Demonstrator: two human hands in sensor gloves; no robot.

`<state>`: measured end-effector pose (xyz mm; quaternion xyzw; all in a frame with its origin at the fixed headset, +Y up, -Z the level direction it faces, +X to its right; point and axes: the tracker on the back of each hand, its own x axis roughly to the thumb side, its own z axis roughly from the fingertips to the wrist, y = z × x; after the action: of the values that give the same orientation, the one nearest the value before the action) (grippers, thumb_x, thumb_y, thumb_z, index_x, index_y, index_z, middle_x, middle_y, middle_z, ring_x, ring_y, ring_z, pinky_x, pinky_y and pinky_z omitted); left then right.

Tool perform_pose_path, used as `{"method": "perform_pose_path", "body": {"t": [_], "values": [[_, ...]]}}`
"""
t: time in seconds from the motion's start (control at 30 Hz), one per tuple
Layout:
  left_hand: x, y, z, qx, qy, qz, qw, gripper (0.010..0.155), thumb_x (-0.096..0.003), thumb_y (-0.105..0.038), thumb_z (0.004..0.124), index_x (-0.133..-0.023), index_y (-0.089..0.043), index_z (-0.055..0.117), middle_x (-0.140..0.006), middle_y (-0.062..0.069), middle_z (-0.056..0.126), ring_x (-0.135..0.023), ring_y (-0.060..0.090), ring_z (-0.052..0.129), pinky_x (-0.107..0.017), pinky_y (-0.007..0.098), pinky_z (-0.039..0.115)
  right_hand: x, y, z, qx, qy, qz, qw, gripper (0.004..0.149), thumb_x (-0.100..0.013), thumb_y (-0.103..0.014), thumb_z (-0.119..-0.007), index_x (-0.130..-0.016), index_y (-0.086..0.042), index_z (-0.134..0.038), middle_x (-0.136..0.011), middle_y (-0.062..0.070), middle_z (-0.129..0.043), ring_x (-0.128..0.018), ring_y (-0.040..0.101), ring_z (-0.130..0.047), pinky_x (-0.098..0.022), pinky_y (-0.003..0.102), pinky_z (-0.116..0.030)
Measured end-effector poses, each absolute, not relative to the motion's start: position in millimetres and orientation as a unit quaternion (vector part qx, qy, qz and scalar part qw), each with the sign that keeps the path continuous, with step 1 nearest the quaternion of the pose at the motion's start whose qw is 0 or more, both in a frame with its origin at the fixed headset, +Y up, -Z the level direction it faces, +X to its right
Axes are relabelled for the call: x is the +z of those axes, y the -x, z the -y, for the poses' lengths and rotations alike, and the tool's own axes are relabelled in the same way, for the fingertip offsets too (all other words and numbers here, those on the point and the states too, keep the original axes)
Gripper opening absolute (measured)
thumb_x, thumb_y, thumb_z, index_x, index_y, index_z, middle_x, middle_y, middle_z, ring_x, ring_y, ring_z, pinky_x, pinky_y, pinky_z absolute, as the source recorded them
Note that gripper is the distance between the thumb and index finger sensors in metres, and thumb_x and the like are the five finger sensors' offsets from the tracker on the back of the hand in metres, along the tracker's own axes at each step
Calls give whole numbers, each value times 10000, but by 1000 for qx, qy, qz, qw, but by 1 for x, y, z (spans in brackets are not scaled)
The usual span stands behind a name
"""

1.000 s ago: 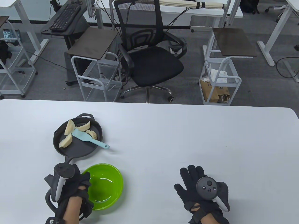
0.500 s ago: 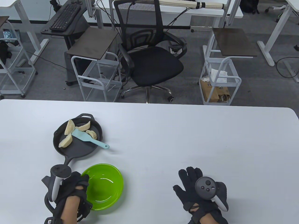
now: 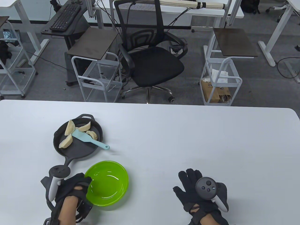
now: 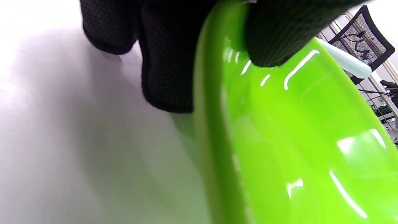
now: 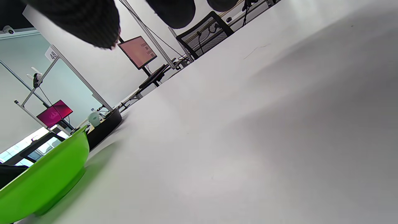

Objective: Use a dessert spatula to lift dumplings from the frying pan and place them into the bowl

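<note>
A black cast-iron frying pan [image 3: 77, 150] sits at the table's left and holds several pale dumplings [image 3: 65, 142]. A light-blue dessert spatula [image 3: 88, 138] lies across the pan, its handle over the right rim. Just in front is the empty green bowl [image 3: 110, 185], tilted. My left hand [image 3: 84, 182] pinches its left rim; the left wrist view shows the thumb [image 4: 273, 37] inside the bowl [image 4: 295, 140] and the fingers [image 4: 164, 62] outside. My right hand [image 3: 190, 185] lies flat on the table with spread fingers, far from the pan, holding nothing.
The white table [image 3: 187, 140] stretches wide to the right of the pan. Beyond its far edge stand a black office chair [image 3: 150, 58] and white wire carts [image 3: 98, 77]. In the right wrist view the bowl [image 5: 46, 183] and pan [image 5: 104, 127] lie off to the left.
My left hand has closed its grip on the bowl's rim and tipped the bowl, shifting it a little right and toward the pan. My right hand has barely moved.
</note>
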<state>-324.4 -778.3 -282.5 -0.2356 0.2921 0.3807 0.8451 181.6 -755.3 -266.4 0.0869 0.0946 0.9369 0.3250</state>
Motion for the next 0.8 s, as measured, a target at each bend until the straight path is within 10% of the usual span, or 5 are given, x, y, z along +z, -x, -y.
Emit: {"method": "perform_pose_path", "body": {"t": [0.8], "values": [[-284, 279, 771, 492, 217, -183, 823, 588, -532, -493, 820, -1052, -281, 644, -821, 2, 1019, -523, 145, 1053, -634, 482, 747, -266, -174, 767, 878, -78, -121, 456, 726, -569, -529, -710, -1105, -146, -404, -1145, 241, -285, -1024, 585, -209, -723, 725, -227]]}}
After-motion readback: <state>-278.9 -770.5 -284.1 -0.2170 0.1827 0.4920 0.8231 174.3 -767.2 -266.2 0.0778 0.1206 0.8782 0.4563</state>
